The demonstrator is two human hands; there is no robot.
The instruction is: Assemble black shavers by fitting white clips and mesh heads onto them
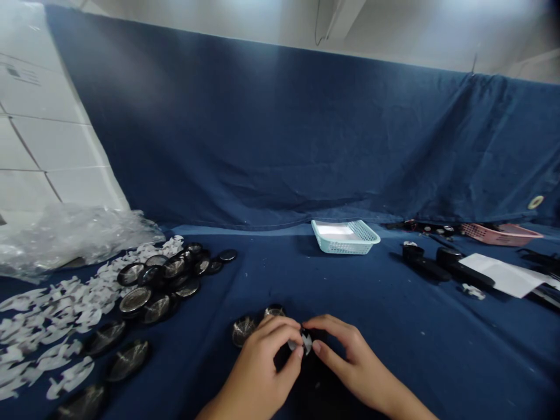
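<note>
Low in the middle of the head view, my left hand (266,361) and my right hand (354,359) meet over a small part (307,343). It looks like a white plastic piece, with a dark, round part partly showing at it. My left thumb and fingers pinch it from the left. From the right, my right thumb and index finger close on its edge. Fingers hide much of its shape. Just beyond my left hand lie two black round caps, one cap (244,331) left of the other cap (275,310), which my fingers partly cover.
Many white plastic pieces (74,309) spread over the blue cloth at left, beside a pile of black caps (153,280). Clear plastic wrap (83,233) lies behind. A light-blue basket (347,246) stands at the back. Black parts (424,265), paper (503,274) and a pink basket (501,234) are at right.
</note>
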